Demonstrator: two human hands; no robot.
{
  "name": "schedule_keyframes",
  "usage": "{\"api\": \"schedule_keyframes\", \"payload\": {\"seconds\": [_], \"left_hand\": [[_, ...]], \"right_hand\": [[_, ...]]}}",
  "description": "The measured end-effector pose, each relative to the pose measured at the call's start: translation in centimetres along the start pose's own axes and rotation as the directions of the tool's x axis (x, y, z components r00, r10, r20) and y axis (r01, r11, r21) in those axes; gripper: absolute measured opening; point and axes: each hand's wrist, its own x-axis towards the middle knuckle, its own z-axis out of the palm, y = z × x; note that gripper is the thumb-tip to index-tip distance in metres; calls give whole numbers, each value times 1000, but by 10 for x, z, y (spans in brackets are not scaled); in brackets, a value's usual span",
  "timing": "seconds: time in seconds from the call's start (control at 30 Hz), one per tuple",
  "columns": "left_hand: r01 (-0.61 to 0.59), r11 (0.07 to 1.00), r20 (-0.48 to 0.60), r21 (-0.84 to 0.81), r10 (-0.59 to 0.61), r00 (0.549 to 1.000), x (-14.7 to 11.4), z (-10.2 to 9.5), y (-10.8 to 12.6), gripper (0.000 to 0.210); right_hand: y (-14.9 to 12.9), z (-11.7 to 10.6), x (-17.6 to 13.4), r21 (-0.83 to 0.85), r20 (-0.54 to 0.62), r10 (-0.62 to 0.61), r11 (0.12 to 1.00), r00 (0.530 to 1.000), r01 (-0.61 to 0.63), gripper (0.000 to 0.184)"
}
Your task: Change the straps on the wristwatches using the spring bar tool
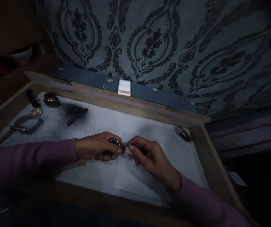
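Observation:
My left hand (102, 147) is closed round a wristwatch (115, 142) with a dark round face and a silver rim. From the watch a light tan strap (128, 151) runs to the right. My right hand (148, 152) pinches this strap between thumb and fingers. Both hands are above the white lining (97, 124) of a wooden drawer (147, 110), close together near its middle. The clasp and the underside of the watch are hidden by my fingers.
At the drawer's left lie a gold watch (36, 111), a brown watch (51, 99) and a grey band (30, 124). A dark strip (77, 117) rests nearby. Another watch (183, 133) lies at the right wall. Behind the drawer stands a small white box (124, 87).

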Motion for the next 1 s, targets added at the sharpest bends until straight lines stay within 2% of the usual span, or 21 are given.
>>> {"api": "schedule_keyframes", "payload": {"seconds": [0.1,0.33,0.57,1.0], "left_hand": [[-6,1000,4,3,6,1000,0,-1,-2,21],[-22,999,-8,30,23,1000,0,0,-3,20],[-31,999,-68,27,32,997,1,1,-4,27],[-20,999,-18,-47,19,1000,1,0,2,14]], "right_hand": [[-2,0,0,41,30,33,999,999,-34,18],[-2,1,2,151,88,60,986,994,-72,29],[0,3,2,208,61,69,975,996,-81,29],[6,0,5,339,47,92,935,995,-102,29]]}}
